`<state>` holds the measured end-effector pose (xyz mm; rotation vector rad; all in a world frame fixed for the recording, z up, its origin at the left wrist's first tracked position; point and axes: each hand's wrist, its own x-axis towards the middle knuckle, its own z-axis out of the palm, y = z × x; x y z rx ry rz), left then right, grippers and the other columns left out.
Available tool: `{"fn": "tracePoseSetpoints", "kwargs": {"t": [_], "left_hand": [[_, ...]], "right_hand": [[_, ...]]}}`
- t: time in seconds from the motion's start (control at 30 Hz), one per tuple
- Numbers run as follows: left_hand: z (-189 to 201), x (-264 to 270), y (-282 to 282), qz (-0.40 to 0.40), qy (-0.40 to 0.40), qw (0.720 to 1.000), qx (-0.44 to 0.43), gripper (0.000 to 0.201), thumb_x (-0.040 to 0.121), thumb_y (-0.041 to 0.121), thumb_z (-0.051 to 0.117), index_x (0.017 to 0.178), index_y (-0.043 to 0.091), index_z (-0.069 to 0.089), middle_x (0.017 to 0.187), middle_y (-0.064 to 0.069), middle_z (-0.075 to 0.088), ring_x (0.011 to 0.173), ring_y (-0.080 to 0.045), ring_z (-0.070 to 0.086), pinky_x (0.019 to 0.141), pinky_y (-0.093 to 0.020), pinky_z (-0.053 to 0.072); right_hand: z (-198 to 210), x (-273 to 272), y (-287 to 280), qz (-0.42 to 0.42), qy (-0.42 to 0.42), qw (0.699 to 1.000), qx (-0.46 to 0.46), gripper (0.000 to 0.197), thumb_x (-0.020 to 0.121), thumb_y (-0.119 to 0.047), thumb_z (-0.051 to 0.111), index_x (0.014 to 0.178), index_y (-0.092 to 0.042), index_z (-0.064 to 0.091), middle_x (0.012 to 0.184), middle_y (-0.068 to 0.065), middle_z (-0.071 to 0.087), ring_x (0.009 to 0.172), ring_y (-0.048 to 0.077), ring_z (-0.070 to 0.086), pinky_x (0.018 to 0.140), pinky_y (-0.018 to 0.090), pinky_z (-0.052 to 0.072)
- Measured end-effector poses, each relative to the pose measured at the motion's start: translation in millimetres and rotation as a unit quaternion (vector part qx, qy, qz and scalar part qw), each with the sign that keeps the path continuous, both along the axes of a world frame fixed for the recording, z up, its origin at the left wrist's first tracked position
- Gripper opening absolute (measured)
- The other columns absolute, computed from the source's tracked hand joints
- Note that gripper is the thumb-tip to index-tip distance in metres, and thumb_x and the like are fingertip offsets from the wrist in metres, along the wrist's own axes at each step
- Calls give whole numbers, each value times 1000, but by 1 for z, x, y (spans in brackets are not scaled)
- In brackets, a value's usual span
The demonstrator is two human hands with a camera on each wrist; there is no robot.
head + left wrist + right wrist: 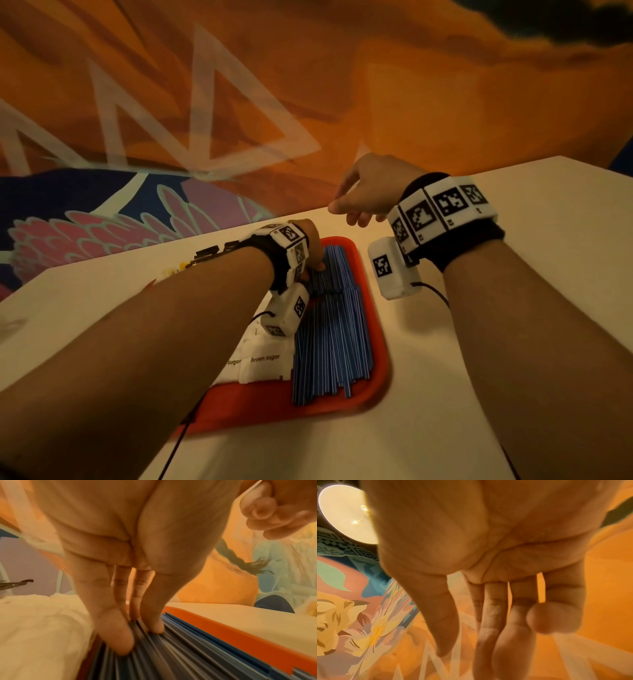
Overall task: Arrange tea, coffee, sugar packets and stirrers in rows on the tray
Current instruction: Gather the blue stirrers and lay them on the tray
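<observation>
Two hands in view: left hand [109, 563] w/ straight fingers [113, 639] pressing down on blue stirrers [330, 329], nothing gripped; right hand [368, 188] hovers above, loosely curled, empty. Step: squaring the stirrer row on red tray [380, 370], sugar packets [263, 363] just left of them. Stirrers' long axis runs away from the person. Next: prob nudge strays parallel.
</observation>
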<state>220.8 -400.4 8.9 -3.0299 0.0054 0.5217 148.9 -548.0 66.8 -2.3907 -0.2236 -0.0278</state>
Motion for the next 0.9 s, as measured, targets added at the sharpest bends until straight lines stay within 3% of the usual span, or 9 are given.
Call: {"fn": "tracePoseSetpoints", "kwargs": {"t": [0.13,0.37,0.53,0.63,0.73,0.83,0.9], "left_hand": [[3,-1,4,17,-43,996,-80,33,84,26,80,106,7,66,97,-11,76,89,-25,74,85,-42,60],[1,-9,13,-24,-41,993,-106,22,86,19,77,104,8,74,97,-7,76,86,-21,75,84,-37,61],[22,-28,21,-38,-73,986,-145,24,92,19,70,113,8,72,111,-4,74,102,-18,71,93,-33,56],[44,-41,34,-17,-76,968,-240,19,93,18,70,106,4,71,100,-10,74,83,-21,74,81,-38,62],[70,-60,56,-3,-80,951,-298,18,93,22,70,102,7,67,96,-8,70,75,-20,70,71,-33,63],[89,-81,89,11,-70,950,-304,22,92,24,71,106,8,65,97,-8,67,77,-20,66,64,-30,60],[97,-95,120,14,-65,959,-275,23,92,25,71,107,9,66,96,-7,68,78,-20,65,67,-33,59]], "right_hand": [[0,0,0,-1,-3,1000,1,24,91,-35,69,105,-15,71,78,-5,74,70,7,69,57,24,47],[-1,1,1,3,-1,1000,-3,27,91,-35,69,108,-14,70,79,-4,74,72,8,70,59,25,49],[-3,-2,6,-4,6,1000,14,26,91,-32,69,109,-13,69,81,-1,74,75,12,72,68,29,57],[-4,-6,13,-10,2,1000,22,25,92,-33,68,107,-13,68,82,-1,74,76,12,71,65,27,56],[-5,-15,23,-9,5,999,51,24,90,-35,69,101,-14,69,84,0,74,77,13,72,65,27,56],[-5,-26,32,-23,18,997,69,25,88,-37,71,95,-14,69,87,2,74,81,15,72,71,30,58],[-8,-35,41,-37,14,999,2,29,86,-41,73,93,-13,71,86,3,74,82,18,72,75,35,60]]}}
